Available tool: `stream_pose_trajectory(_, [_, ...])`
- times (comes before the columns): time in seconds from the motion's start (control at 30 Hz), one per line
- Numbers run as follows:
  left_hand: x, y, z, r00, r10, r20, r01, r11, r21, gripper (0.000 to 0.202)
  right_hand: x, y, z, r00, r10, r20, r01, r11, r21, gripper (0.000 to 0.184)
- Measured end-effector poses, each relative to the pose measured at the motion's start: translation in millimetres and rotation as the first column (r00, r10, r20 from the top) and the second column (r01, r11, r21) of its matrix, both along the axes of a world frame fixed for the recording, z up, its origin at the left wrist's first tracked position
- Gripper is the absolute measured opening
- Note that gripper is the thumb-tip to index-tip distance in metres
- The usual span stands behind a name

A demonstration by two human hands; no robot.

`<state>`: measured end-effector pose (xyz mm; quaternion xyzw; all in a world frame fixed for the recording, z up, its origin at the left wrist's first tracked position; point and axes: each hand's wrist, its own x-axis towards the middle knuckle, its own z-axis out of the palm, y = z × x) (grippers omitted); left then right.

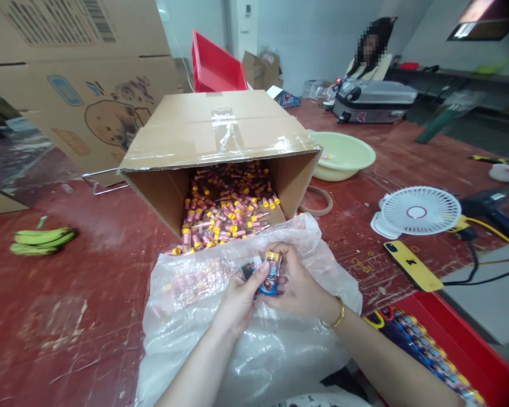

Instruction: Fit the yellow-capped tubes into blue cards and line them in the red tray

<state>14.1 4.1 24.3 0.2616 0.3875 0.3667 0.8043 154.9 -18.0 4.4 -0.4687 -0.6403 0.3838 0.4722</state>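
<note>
Both hands meet above a sheet of translucent plastic (246, 339). My left hand (236, 302) is closed, its thumb pressed on a small clear tube with a yellow cap (273, 267). From the other side, my right hand (301, 282) has its fingers wrapped around the same tube. A blue printed piece (268, 287) shows between the hands; whether it is part of the tube or separate, I cannot tell. Just beyond, a cardboard box (220, 127) lies on its side, with many pink tubes with yellow caps (224, 217) spilling toward its opening.
Bananas (42, 240) lie at left. A pale green basin (343, 155), white fan (418, 210) and yellow phone (412, 265) are at right. Near my right forearm, a red tray (470, 333) holds rows of blue packed pieces. A person (369, 56) sits behind a grey suitcase (373, 102).
</note>
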Motion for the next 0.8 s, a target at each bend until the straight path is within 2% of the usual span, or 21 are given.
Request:
stream_pose_trajectory(0.1, [2.0,-2.4,-0.8,1.0,-0.004,-0.004,0.004,0.999,0.032,0.037,-1.0,-2.0,-1.9,0.998,-0.058,-0.025,0.059,0.997,0.044,0.07])
stream_pose_trajectory(0.23, [3.4,-5.0,-0.7,1.0,-0.019,-0.022,0.021,0.998,0.053,0.03,0.5,-6.4,0.4,0.998,-0.032,-0.046,0.035,0.998,0.051,0.068])
stream_pose_trajectory(0.43, [3.1,-7.0,-1.0,0.999,-0.039,-0.03,0.041,0.997,0.072,0.032,0.9,-9.3,2.8,0.995,-0.066,-0.068,0.072,0.993,0.091,0.064])
stream_pose_trajectory(0.6, [7.8,-5.5,-0.5,0.994,-0.044,-0.095,0.055,0.992,0.115,0.036,5.5,-8.5,7.7,0.996,-0.062,-0.061,0.069,0.991,0.115,0.063])
stream_pose_trajectory(0.7, [13.1,-9.0,5.4,0.986,-0.065,-0.151,0.085,0.988,0.132,0.045,16.8,-17.5,11.6,0.977,-0.21,0.031,0.203,0.969,0.141,0.063])
stream_pose_trajectory(0.8, [14.9,-13.2,9.8,0.957,-0.105,-0.269,0.127,0.99,0.063,0.05,53.1,-40.4,3.6,0.878,-0.455,0.149,0.42,0.881,0.217,0.066])
